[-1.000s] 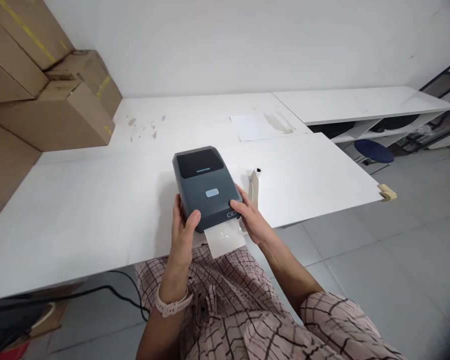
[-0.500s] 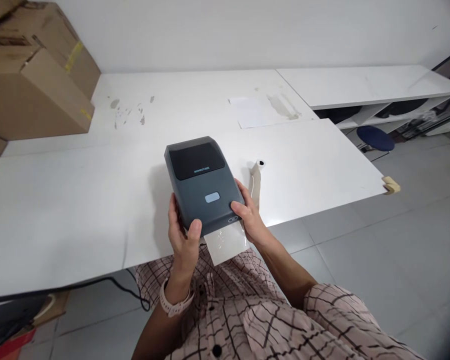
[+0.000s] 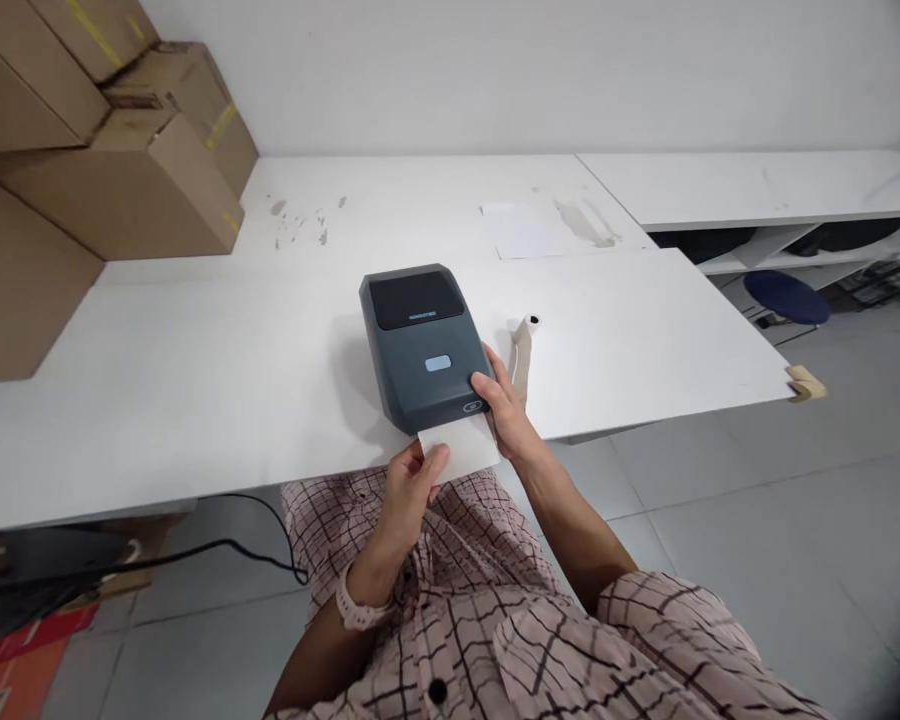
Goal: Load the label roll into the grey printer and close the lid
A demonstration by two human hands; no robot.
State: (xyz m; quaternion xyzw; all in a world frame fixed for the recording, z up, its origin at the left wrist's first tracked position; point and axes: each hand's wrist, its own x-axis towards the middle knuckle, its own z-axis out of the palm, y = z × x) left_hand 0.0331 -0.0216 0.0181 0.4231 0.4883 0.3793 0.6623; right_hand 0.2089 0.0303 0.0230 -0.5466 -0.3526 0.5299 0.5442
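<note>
A dark grey-blue label printer [image 3: 420, 385] with a black window and a pale button is over the table's front edge. My right hand [image 3: 506, 405] grips its lower right corner, thumb on top and fingers along the side. A white label [image 3: 463, 448] sticks out of the printer's front end. My left hand [image 3: 416, 480] pinches that label at its left edge, thumb on top, the fingers beneath partly hidden. Just right of the printer, a small paper roll [image 3: 523, 345] rests on the table with its strip trailing toward my right hand.
Cardboard boxes [image 3: 142, 190] are stacked at the back left of the white table [image 3: 217, 380]. A sheet of paper [image 3: 525, 230] lies near the back. A foam guard [image 3: 805, 383] caps the right corner, a blue stool [image 3: 786, 297] stands beyond it, and a black cable [image 3: 217, 547] hangs below the front edge.
My left hand has let go of the printer's left side and moved down to the label, taking hold of it. My right hand keeps its grip on the printer.
</note>
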